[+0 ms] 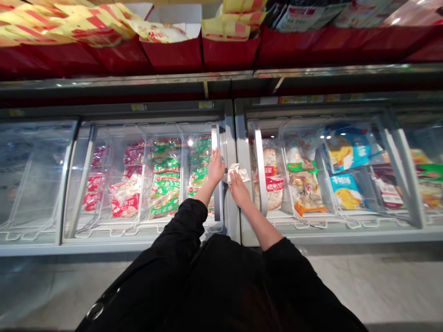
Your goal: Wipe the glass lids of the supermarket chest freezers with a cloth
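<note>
Your right hand grips a white wipe on the freezer frame; left hand, open, rests against the lid handle. Sideways pressure could slide it, pinching fingers.

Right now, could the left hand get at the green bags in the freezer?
Probably not: a clear lid seems to cover the green bags, and the left hand lies against the lid's pale handle, on the outside.
</note>
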A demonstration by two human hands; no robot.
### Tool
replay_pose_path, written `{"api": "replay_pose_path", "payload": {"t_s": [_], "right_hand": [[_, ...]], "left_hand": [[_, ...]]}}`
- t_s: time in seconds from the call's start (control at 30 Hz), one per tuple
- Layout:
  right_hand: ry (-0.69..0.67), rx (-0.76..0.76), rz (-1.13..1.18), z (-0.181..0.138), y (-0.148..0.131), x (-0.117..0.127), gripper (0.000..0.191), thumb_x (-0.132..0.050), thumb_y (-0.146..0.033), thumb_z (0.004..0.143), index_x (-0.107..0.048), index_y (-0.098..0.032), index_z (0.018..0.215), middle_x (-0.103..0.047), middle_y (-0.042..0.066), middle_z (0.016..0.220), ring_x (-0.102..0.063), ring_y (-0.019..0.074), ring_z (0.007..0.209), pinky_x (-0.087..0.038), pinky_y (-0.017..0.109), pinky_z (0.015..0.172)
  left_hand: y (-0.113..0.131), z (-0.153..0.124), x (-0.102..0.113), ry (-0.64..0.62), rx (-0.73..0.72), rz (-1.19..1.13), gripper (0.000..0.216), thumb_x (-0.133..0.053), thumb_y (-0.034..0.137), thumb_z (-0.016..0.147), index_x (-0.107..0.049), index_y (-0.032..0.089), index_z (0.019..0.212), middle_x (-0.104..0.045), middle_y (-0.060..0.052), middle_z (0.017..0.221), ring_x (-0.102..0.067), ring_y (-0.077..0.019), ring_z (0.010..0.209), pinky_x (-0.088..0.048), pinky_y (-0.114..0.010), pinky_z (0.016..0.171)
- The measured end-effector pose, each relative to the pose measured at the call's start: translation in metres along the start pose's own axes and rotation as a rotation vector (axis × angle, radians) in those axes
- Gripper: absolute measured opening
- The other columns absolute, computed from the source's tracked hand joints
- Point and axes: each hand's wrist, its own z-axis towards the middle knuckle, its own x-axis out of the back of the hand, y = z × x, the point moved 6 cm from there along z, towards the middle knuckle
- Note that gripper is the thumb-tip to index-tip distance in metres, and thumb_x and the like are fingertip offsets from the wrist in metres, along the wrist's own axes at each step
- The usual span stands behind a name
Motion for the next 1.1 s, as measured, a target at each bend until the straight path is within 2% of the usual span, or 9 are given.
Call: {"api": "replay_pose_path", "payload": {"t_s": [0.13,0.23,0.4,0.5,0.57,0.7,0.77,0.87,1.1], "right_hand": [[0.030,0.027,-0.017,0.046,0.002,0.012,0.049,-0.030,-0.018,0.079,-0.022,-0.014,0.126,-0.014,0.007,0.134,-0.007,0.0163,0.122,-0.013,0.036,0.101],[0.038,0.053,-0.015,0.075,0.000,0.017,0.048,-0.030,-0.016,0.078,-0.022,-0.015,0.126,-0.014,0.006,0.134,-0.007,0.0162,0.122,-0.013,0.037,0.101],[0.011,0.108,-0.013,0.097,0.001,0.020,0.047,-0.031,-0.015,0.078,-0.028,-0.017,0.124,-0.019,0.002,0.133,-0.007,0.0138,0.122,-0.015,0.034,0.102],[0.022,0.150,-0.022,0.113,0.001,0.022,0.047,-0.029,-0.014,0.079,-0.027,-0.019,0.125,-0.019,0.000,0.133,-0.006,0.0122,0.122,-0.014,0.032,0.102],[0.050,0.145,-0.010,0.133,0.001,0.025,0.046,-0.028,-0.014,0.079,-0.026,-0.016,0.125,-0.018,0.001,0.133,-0.007,0.0127,0.122,-0.012,0.033,0.102],[0.071,0.117,0.027,0.183,-0.004,0.031,0.045,-0.028,-0.012,0.079,-0.028,-0.011,0.124,-0.019,0.006,0.133,-0.013,0.0149,0.121,-0.011,0.034,0.102],[0.074,0.118,0.033,0.196,-0.006,0.035,0.045,-0.029,-0.012,0.079,-0.029,-0.010,0.124,-0.020,0.006,0.133,-0.015,0.0150,0.121,-0.011,0.034,0.102],[0.066,0.121,0.032,0.182,-0.006,0.036,0.046,-0.029,-0.012,0.078,-0.029,-0.014,0.124,-0.020,0.004,0.133,-0.014,0.0142,0.121,-0.014,0.033,0.102],[-0.016,0.127,-0.002,0.080,0.000,0.019,0.052,-0.024,-0.014,0.078,-0.019,-0.032,0.127,-0.018,-0.009,0.132,-0.008,0.0084,0.122,-0.019,0.032,0.102]], "left_hand": [[0.004,0.038,0.008,0.044,-0.026,-0.032,0.050,-0.034,0.006,0.078,-0.020,0.012,0.125,-0.013,-0.001,0.134,-0.005,-0.0107,0.122,-0.006,-0.029,0.102],[0.004,0.055,0.012,0.065,-0.031,-0.044,0.051,-0.032,0.001,0.076,-0.022,0.014,0.124,-0.015,-0.001,0.133,-0.006,-0.0106,0.122,-0.007,-0.030,0.103],[-0.004,0.061,0.007,0.104,-0.032,-0.025,0.060,-0.031,-0.001,0.073,-0.018,0.019,0.127,-0.012,0.005,0.133,-0.001,-0.0100,0.122,-0.008,-0.030,0.105],[-0.011,0.062,0.004,0.129,-0.010,0.005,0.065,-0.030,0.001,0.073,-0.010,0.030,0.128,-0.013,0.013,0.131,-0.001,-0.0073,0.122,-0.010,-0.029,0.106],[-0.014,0.064,0.003,0.121,0.018,0.007,0.069,-0.030,0.002,0.073,-0.003,0.036,0.127,-0.014,0.016,0.130,-0.001,-0.0065,0.121,-0.012,-0.030,0.106],[-0.015,0.066,0.005,0.120,0.003,0.003,0.070,-0.028,0.002,0.074,0.002,0.035,0.127,-0.010,0.017,0.131,-0.002,-0.0079,0.121,-0.013,-0.031,0.106],[-0.015,0.066,0.006,0.124,-0.016,0.017,0.071,-0.028,0.002,0.074,0.003,0.036,0.127,-0.009,0.018,0.130,-0.002,-0.0077,0.120,-0.013,-0.030,0.106],[-0.016,0.066,0.006,0.123,-0.023,0.038,0.072,-0.028,0.001,0.073,0.003,0.038,0.126,-0.009,0.018,0.130,-0.002,-0.0068,0.120,-0.014,-0.028,0.106],[-0.018,0.065,0.005,0.109,-0.016,0.032,0.072,-0.027,0.000,0.072,0.002,0.036,0.127,-0.010,0.018,0.130,-0.001,-0.0063,0.120,-0.011,-0.029,0.106]]}}
